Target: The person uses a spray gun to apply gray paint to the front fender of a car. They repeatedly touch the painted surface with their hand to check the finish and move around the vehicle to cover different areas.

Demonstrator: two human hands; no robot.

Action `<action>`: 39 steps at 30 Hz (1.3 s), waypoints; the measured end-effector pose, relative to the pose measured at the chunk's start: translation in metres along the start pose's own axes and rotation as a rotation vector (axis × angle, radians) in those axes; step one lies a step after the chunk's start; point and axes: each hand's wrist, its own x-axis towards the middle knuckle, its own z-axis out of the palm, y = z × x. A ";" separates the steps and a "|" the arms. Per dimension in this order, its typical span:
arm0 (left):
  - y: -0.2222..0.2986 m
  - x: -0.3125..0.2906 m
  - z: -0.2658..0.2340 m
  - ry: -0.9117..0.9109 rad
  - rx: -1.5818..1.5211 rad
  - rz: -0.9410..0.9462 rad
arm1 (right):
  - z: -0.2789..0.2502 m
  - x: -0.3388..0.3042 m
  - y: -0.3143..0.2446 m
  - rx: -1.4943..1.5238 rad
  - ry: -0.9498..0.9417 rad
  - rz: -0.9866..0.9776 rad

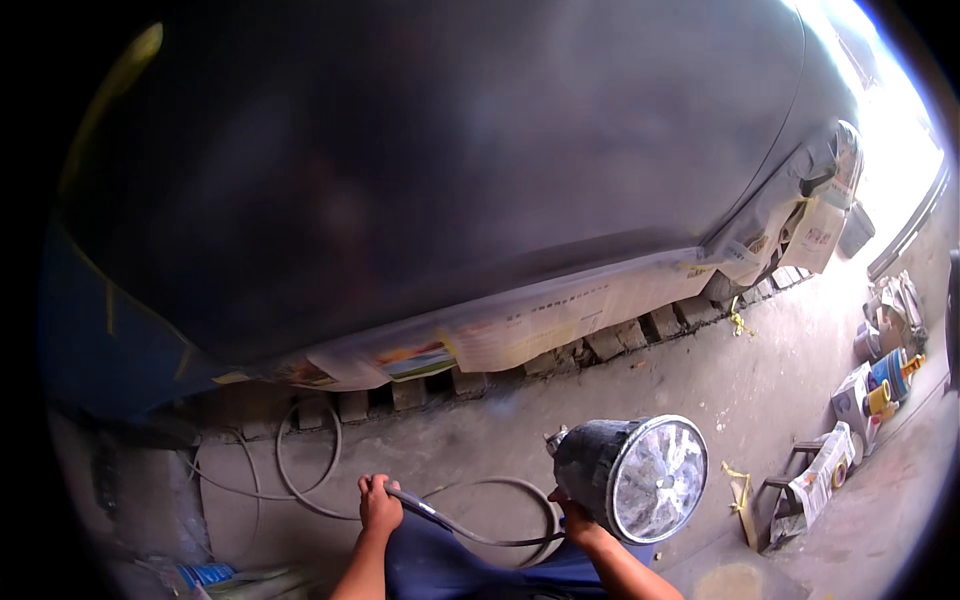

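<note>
My left hand (380, 505) is closed round a grey air hose (465, 530), which bows across to my right hand. In my right hand (580, 522) is a paint spray gun (553, 440) with a big dark cup (595, 462); its handle is mostly hidden under the cup and my fingers. A round, paint-smeared lid (660, 480) faces up on the cup. Ahead of both hands, apart from them, stands a large dark vehicle panel (450, 170). Newspaper masking (540, 320) is fixed along its lower edge.
Hose loops (310, 455) lie on the concrete floor (480, 410) at left. A row of bricks (615, 340) runs below the newspaper. At right are a paper-covered low stand (825, 475), cans (885, 370) and a yellow tape scrap (740, 495). Bright light enters at upper right.
</note>
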 end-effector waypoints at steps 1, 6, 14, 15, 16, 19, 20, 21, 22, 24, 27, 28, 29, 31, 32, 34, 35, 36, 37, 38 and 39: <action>0.004 0.001 -0.003 -0.012 -0.013 -0.015 | 0.000 0.004 0.000 -0.096 -0.039 -0.087; 0.008 0.000 0.000 0.028 -0.043 0.029 | 0.009 0.014 0.003 -0.016 -0.141 -0.130; 0.021 -0.005 -0.003 0.039 -0.050 0.037 | -0.035 0.032 -0.042 0.260 -0.045 -0.175; 0.022 -0.005 -0.002 0.042 -0.048 0.038 | -0.041 0.031 -0.044 0.178 -0.038 -0.174; 0.023 -0.005 0.000 0.036 -0.041 0.034 | -0.047 0.031 -0.047 0.096 -0.031 -0.173; 0.031 -0.003 0.004 -0.003 -0.033 0.006 | -0.061 0.032 -0.059 0.334 0.002 0.127; 0.036 -0.002 0.004 -0.029 -0.039 -0.013 | -0.060 0.033 -0.053 0.354 0.027 0.118; 0.041 -0.001 0.004 -0.054 -0.046 -0.034 | -0.058 0.034 -0.048 0.375 0.051 0.105; 0.040 -0.003 0.004 -0.058 -0.043 -0.032 | -0.055 0.033 -0.046 0.295 0.081 0.056; 0.035 -0.004 0.010 -0.059 -0.038 -0.039 | -0.050 0.031 -0.043 0.154 0.118 -0.020; 0.032 -0.003 0.015 0.014 -0.035 0.013 | -0.042 0.026 -0.030 -0.167 0.125 -0.197; 0.035 -0.002 0.014 0.011 -0.031 0.029 | -0.039 0.027 -0.025 -0.383 0.143 -0.354; 0.043 -0.002 0.009 -0.001 -0.030 0.024 | -0.033 0.028 -0.030 -0.092 0.169 -0.191; 0.049 -0.003 0.009 0.061 0.020 0.079 | -0.030 0.028 -0.038 0.157 0.173 -0.057; 0.036 0.001 0.021 0.103 0.040 0.147 | -0.027 0.029 -0.043 0.181 0.155 -0.040; 0.040 -0.001 0.021 0.109 0.053 0.134 | -0.022 0.028 -0.053 0.180 0.121 -0.033; 0.042 -0.003 0.017 0.113 0.033 0.119 | -0.025 0.029 -0.056 0.169 0.100 -0.045; 0.044 -0.005 0.014 0.117 0.014 0.107 | -0.019 0.031 -0.055 0.209 0.104 -0.064; 0.044 -0.006 0.011 0.122 -0.009 0.104 | -0.013 0.031 -0.054 0.234 0.105 -0.056; 0.043 -0.006 0.010 0.114 -0.018 0.100 | -0.008 0.031 -0.054 0.259 0.107 -0.050; 0.041 -0.005 0.009 0.106 -0.027 0.099 | -0.002 0.031 -0.052 0.270 0.099 -0.018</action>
